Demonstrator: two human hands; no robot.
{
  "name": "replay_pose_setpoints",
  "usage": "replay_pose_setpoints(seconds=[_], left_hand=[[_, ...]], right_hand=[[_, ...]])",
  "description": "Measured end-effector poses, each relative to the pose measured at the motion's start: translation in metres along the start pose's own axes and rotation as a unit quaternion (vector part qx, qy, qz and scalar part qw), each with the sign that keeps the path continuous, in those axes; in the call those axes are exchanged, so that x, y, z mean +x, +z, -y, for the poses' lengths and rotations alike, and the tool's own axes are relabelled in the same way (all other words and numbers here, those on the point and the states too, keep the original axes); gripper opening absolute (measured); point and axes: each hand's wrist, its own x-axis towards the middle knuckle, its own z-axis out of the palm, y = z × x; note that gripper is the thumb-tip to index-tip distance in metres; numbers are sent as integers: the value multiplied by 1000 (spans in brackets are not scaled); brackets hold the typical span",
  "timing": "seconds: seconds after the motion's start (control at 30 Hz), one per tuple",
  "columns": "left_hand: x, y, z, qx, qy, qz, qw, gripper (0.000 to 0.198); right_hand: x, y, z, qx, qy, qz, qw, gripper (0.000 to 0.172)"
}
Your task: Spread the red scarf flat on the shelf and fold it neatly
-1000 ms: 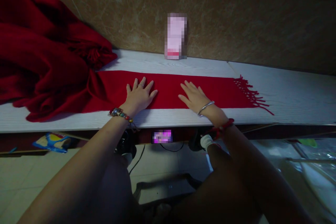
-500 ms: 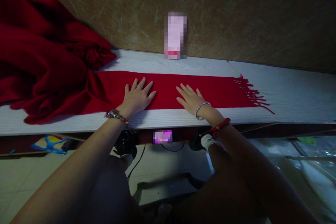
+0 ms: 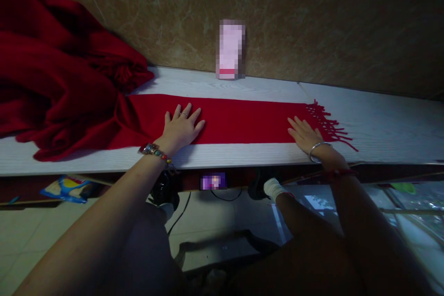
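A long red scarf (image 3: 243,118) lies flat along a white wooden table (image 3: 381,122), its fringe (image 3: 328,122) at the right end. My left hand (image 3: 182,127) rests flat on the scarf's middle part, fingers spread, a ring on one finger and a bead bracelet at the wrist. My right hand (image 3: 305,134) lies flat and open on the scarf's right end, just left of the fringe, with a silver bangle at the wrist. The scarf's left part runs into a bunched heap of red cloth (image 3: 58,78).
A blurred pink upright object (image 3: 231,49) stands at the table's back against a brown marbled wall. Below the table edge are a small glowing screen (image 3: 213,181), cables, a blue-and-yellow package (image 3: 65,188), my knees and a tiled floor.
My right hand has slid to the right along the scarf, from its middle to the end beside the fringe. My left hand has stayed in place.
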Motion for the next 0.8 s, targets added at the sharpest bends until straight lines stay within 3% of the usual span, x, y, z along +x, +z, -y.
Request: replay_pose_setpoints(seconds=[0.17, 0.3, 0.4, 0.53, 0.63, 0.8], left_hand=[[0, 2, 0, -8, 0, -9, 1000, 56], [-2, 2, -4, 2, 35, -39, 999, 51], [-4, -1, -14, 2, 167, -43, 985, 47], [-8, -8, -37, -22, 338, -26, 941, 42], [-11, -13, -56, -7, 376, -7, 927, 40], [-8, -13, -73, 26, 376, -21, 926, 42]], right_hand=[[3, 12, -51, 12, 18, -70, 997, 52], [1, 10, -62, 1, 30, -104, 994, 48], [-7, -3, -48, -12, 1, -118, 993, 46], [-21, -26, -18, 13, -151, -106, 983, 41], [-30, -35, 0, 16, -244, -59, 968, 38], [-38, -33, 22, -15, -308, -46, 950, 36]])
